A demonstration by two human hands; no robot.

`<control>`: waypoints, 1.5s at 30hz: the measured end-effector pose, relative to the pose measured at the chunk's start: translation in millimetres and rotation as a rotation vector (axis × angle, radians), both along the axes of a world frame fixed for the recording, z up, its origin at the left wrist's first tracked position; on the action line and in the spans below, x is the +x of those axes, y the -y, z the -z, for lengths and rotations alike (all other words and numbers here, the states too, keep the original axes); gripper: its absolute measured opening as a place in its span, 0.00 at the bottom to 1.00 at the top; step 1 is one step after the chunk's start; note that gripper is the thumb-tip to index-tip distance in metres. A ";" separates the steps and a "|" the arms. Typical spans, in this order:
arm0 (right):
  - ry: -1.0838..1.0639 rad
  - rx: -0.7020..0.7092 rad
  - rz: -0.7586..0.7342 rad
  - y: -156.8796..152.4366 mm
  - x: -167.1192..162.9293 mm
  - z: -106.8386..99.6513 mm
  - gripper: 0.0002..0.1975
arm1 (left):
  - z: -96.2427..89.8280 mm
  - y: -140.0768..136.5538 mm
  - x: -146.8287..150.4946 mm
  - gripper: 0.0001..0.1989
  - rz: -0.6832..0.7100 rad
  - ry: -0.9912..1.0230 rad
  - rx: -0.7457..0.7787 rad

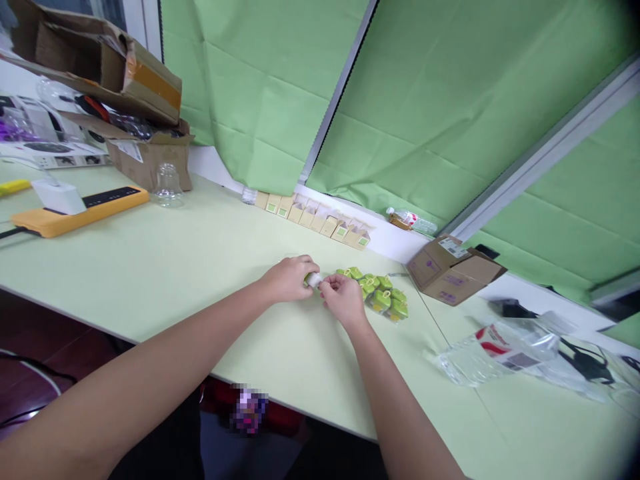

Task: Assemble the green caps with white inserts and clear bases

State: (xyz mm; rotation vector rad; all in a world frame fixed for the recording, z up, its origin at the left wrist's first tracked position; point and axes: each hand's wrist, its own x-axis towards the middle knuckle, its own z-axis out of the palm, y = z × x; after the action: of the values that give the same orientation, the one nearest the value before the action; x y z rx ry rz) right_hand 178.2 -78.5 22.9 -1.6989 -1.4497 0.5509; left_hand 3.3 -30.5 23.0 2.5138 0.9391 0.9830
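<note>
Seemingly partway through: you have one small white-ended piece point(313, 279) between your hands over the table point(225, 240), near its middle.
Your left hand point(290, 279) curls closed around the piece; your right hand point(344, 297) meets its right end, fingers bunched, though you can't tell whether they grip it. Work on this piece looks unfinished. Green-topped plastic containers point(381, 299) cluster just right; whether those are done or waiting is unclear.
</note>
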 end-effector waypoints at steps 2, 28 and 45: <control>-0.113 -0.019 -0.004 0.6 -1.3 -4.1 0.06 | -3.2 -0.1 -1.3 0.14 -0.004 0.014 0.007; -0.477 -0.076 -0.057 4.7 0.8 -20.1 0.15 | 0.4 -2.0 -6.1 0.17 0.164 0.186 -0.066; -0.720 0.036 -0.164 6.9 0.8 -21.8 0.13 | 9.8 -11.7 -0.1 0.25 0.243 0.371 -0.334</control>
State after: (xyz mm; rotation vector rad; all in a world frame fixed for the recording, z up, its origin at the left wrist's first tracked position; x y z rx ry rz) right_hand 179.0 -85.4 44.7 -1.1660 -1.0550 1.0846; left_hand 3.2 -18.7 13.2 2.0199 0.6092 1.0630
